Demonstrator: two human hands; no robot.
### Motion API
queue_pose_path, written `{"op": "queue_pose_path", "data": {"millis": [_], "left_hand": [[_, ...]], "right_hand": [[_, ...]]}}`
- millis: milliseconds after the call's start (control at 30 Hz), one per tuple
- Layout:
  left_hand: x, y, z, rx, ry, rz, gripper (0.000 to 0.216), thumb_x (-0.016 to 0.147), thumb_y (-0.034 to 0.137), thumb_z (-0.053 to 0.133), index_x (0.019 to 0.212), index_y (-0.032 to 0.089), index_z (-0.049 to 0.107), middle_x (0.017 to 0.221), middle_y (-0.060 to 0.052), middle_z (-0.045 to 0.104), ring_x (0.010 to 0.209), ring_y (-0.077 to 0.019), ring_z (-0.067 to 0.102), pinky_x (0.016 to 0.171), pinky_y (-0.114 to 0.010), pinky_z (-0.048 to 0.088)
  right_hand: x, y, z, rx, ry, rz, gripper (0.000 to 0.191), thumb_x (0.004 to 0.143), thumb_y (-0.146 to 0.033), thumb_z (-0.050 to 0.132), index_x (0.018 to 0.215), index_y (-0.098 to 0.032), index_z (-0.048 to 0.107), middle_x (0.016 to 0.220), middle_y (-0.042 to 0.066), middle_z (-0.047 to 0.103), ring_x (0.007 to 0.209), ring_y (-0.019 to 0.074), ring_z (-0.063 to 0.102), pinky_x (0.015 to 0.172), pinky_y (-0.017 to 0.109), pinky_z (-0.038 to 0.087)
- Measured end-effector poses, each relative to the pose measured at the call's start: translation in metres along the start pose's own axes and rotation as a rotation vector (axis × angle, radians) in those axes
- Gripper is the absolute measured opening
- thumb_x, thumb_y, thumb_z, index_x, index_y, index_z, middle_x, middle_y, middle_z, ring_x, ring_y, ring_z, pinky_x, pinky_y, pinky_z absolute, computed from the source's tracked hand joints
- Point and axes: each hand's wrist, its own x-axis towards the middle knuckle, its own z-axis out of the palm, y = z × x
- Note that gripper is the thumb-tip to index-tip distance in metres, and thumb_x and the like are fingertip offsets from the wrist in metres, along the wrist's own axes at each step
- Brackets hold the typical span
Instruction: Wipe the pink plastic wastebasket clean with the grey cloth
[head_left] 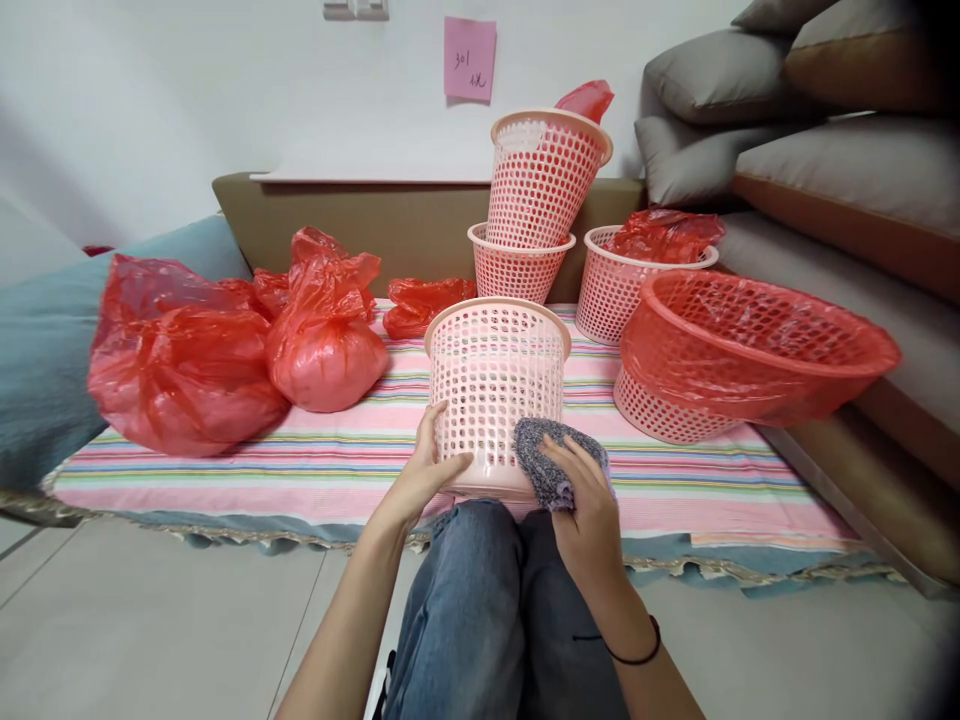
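A pink perforated plastic wastebasket (495, 390) is tipped in front of me, its base toward my knees and its rim away from me. My left hand (431, 465) grips the lower left side, thumb across the front wall and fingers round the edge. In my right hand (589, 495) is a grey fuzzy cleaning cloth (544, 455) with a lilac edge. That cloth is pressed against the basket's lower right side, and my fingers lie over it.
Red plastic bags (187, 360) with bulky contents lie on the striped cloth (360, 470) at left. Two stacked wastebaskets (544, 185) stand behind. At right are another wastebasket (600, 290) and a red-bag-lined one (675, 410), beside piled cushions (847, 170).
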Motion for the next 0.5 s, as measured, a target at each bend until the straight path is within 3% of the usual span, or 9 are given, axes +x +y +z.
{"op": "queue_pose_path", "data": {"millis": [200, 500], "left_hand": [[-0.0001, 0.0026, -0.002, -0.031, -0.036, -0.028, 0.088, 0.071, 0.021, 0.07, 0.147, 0.03, 0.026, 0.154, -0.007, 0.03, 0.139, -0.0286, 0.034, 0.115, -0.044, 0.029], [0.0012, 0.0063, 0.0064, 0.013, 0.051, -0.074, 0.09, 0.063, 0.021, 0.072, 0.143, 0.027, 0.03, 0.144, -0.01, 0.04, 0.128, -0.0298, 0.045, 0.11, -0.046, 0.035]], "right_hand": [[0.0007, -0.0018, -0.0002, -0.011, 0.002, 0.004, 0.063, 0.069, 0.001, 0.04, 0.125, -0.021, 0.059, 0.13, 0.006, 0.063, 0.132, 0.0264, 0.046, 0.109, 0.055, 0.04], [-0.0015, -0.0027, 0.0001, -0.033, 0.007, 0.037, 0.063, 0.068, 0.001, 0.039, 0.123, -0.021, 0.06, 0.129, 0.006, 0.064, 0.132, 0.0269, 0.047, 0.108, 0.056, 0.04]]}}
